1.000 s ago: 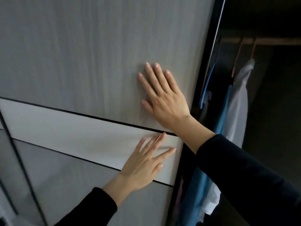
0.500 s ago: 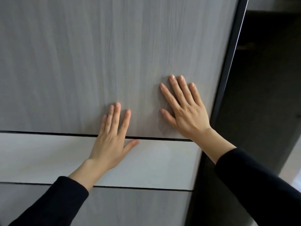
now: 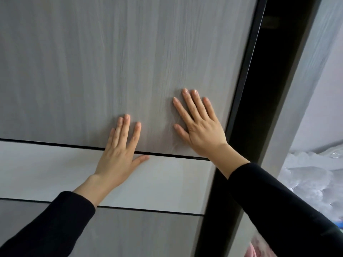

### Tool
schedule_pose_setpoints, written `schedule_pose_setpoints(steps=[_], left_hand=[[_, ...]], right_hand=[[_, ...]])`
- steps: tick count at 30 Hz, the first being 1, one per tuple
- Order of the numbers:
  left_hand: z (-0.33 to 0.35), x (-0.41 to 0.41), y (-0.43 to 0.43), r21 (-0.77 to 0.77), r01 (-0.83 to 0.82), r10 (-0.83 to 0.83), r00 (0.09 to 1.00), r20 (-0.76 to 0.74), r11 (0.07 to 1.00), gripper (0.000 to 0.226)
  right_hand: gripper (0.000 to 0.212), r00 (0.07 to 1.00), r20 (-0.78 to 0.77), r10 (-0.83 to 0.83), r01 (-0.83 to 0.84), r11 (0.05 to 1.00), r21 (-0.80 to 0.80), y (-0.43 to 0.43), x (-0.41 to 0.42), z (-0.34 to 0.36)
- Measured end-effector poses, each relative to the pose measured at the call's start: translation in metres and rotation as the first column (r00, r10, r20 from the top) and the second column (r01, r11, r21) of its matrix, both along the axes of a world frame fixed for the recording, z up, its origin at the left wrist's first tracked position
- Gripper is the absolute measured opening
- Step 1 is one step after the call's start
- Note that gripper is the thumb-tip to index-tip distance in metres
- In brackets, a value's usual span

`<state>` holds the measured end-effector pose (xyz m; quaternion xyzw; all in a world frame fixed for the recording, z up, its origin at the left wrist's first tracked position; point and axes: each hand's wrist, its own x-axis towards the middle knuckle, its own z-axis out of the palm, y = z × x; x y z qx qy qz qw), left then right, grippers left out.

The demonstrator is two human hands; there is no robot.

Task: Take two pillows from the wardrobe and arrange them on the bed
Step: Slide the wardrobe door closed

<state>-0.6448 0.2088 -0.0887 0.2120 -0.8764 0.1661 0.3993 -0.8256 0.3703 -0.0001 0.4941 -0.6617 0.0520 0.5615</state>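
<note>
The wardrobe's sliding door (image 3: 92, 71), grey wood grain with a pale band across it, fills most of the view. My left hand (image 3: 118, 156) lies flat on it, fingers spread, straddling the dark seam above the pale band. My right hand (image 3: 200, 127) presses flat on the upper panel, close to the door's black right edge (image 3: 246, 75). Both hands hold nothing. Right of that edge only a narrow dark gap of wardrobe interior (image 3: 263, 89) shows. No pillows are in view.
The wardrobe's grey side post (image 3: 300, 89) stands right of the gap. Behind it, at the lower right, lie crinkled clear plastic bags (image 3: 311, 179). Something pink (image 3: 259, 247) shows at the bottom edge.
The door has slid right, so the dark opening with its hanging clothes has narrowed to a slit. My left hand moved up beside the right. The side post and plastic bags came into view.
</note>
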Motion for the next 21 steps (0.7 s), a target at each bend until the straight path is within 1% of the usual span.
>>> schedule_pose_setpoints(steps=[4, 13, 17, 21], left_hand=[[0.002, -0.019, 0.028, 0.027, -0.028, 0.028, 1.0, -0.006, 0.999, 0.088], [0.006, -0.051, 0.074, 0.076, -0.028, 0.028, 1.0, 0.0, 0.997, 0.087], [0.006, -0.06, 0.084, 0.1, 0.007, -0.005, 1.0, -0.025, 0.995, 0.091], [0.004, -0.067, 0.089, 0.101, 0.033, -0.029, 0.999, -0.041, 0.994, 0.091]], right_hand=[[0.06, 0.999, 0.028, -0.016, 0.015, 1.0, 0.016, 0.023, -0.013, 0.0], [0.064, 0.977, 0.196, -0.081, 0.057, 0.99, 0.125, 0.062, -0.025, 0.001], [0.073, 0.972, 0.211, -0.106, 0.072, 0.984, 0.161, 0.073, -0.031, 0.005], [0.075, 0.97, 0.208, -0.123, 0.085, 0.979, 0.184, 0.08, -0.036, 0.006]])
